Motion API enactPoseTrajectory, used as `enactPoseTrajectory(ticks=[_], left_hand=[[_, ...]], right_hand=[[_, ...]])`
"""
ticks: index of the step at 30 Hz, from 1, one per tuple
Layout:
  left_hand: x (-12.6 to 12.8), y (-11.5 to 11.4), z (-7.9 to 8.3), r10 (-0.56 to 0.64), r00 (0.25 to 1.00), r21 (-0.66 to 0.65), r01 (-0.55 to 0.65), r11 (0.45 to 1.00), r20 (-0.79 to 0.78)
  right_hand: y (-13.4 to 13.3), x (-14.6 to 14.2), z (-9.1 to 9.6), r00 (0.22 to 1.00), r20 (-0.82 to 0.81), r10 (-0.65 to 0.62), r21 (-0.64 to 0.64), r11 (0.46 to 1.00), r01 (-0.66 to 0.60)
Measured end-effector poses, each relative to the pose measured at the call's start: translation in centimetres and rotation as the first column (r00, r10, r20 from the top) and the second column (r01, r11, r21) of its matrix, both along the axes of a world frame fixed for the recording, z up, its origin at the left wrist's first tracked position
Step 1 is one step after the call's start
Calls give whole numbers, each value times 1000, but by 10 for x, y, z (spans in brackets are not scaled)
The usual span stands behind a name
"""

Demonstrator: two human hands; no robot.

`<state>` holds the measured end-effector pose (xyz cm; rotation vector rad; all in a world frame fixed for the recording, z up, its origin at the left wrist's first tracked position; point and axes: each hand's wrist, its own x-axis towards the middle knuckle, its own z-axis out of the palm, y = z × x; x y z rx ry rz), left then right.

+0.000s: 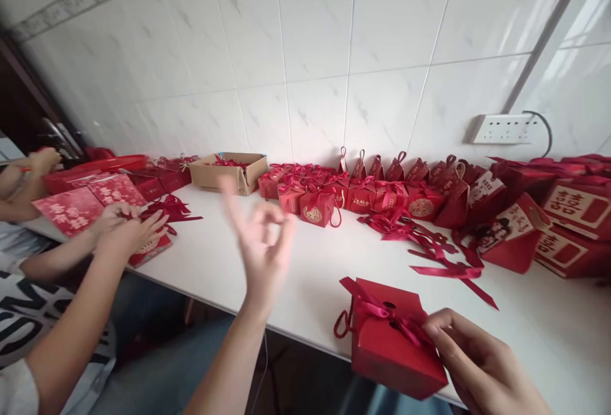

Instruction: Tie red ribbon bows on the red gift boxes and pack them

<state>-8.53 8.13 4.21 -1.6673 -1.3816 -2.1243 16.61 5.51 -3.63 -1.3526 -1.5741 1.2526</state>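
Note:
A red gift box (pixel 398 351) sits at the table's front edge, with a dark red ribbon (pixel 382 310) tied in a bow across its top. A twisted red cord handle (pixel 342 324) sticks out at the box's left side. Thumb and forefinger of my right hand (pixel 477 358) pinch the ribbon's right end at the box's edge. My left hand (pixel 265 246) is raised above the table, left of the box and blurred by motion. Its fingers are apart, some bent and one stretched up, and nothing shows in them.
Finished red boxes (pixel 317 208) stand in rows along the wall. Loose ribbons (pixel 429 243) lie right of centre, beside larger red boxes (pixel 573 211). At the back left is an open cardboard box (pixel 229 173). A co-worker's hands (pixel 126 227) handle ribbon over another red box on the left.

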Motion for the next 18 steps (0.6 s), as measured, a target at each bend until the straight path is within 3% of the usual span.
enactPoseTrajectory(ticks=[1,2,4,5,9,13,16,18], left_hand=[[8,-2,-3,-188,980,-178,173,969,-71],[18,-6,-7,-364,924,-332,309,891,-118],[40,-17,-19,-585,786,-498,434,751,-198],[50,-23,-26,-625,740,-523,440,730,-250],[70,-30,-49,-588,700,-496,371,785,-405],[71,-17,-56,-601,673,-535,345,771,-432],[71,-12,-53,-611,648,-568,317,760,-455],[72,-11,-50,-619,635,-598,292,746,-462]], right_hand=[[-1,-1,1,1000,-5,-2,-34,999,2],[-2,-3,3,1000,-14,0,-55,999,-1],[-4,-5,9,999,-41,-3,-65,998,0],[-4,-6,11,998,-56,-4,-68,998,0],[-2,-3,15,997,-82,14,-45,999,-18],[-7,0,13,997,-72,-19,57,998,24],[-13,-2,13,991,98,-86,227,972,62],[-15,-5,15,952,247,-183,371,925,81]])
